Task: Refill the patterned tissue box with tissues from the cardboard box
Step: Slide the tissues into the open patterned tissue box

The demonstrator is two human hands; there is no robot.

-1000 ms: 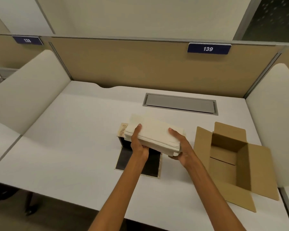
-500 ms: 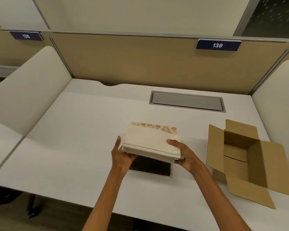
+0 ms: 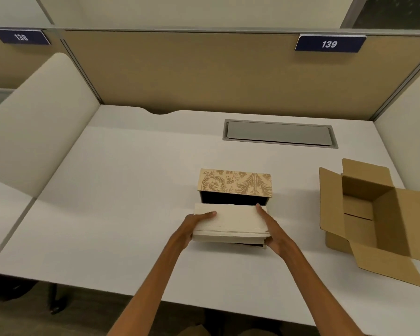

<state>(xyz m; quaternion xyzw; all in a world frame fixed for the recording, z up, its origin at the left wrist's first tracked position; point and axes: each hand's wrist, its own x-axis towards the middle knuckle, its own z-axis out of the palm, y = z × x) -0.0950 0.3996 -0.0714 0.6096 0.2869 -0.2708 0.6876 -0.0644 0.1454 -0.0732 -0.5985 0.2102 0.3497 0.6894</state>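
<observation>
Patterned tissue box (image 3: 235,183) open — tissue stack (image 3: 229,223), clamped between left hand (image 3: 192,227) and right hand (image 3: 273,232) fingers, at its mouth, insertion remaining; cardboard box (image 3: 371,214) emptied.

The stack of tissues (image 3: 229,220) is soft, matt cream paper with finely layered edges. The patterned tissue box (image 3: 235,182) looks like matt printed card, tan with a darker leaf print; its inside is dark, perhaps lined. The cardboard box (image 3: 374,214) is plain brown, matt corrugated board. The bench (image 3: 121,180) is smooth, white, faintly sheened laminate, with a brushed grey metal cable hatch (image 3: 279,133).
</observation>
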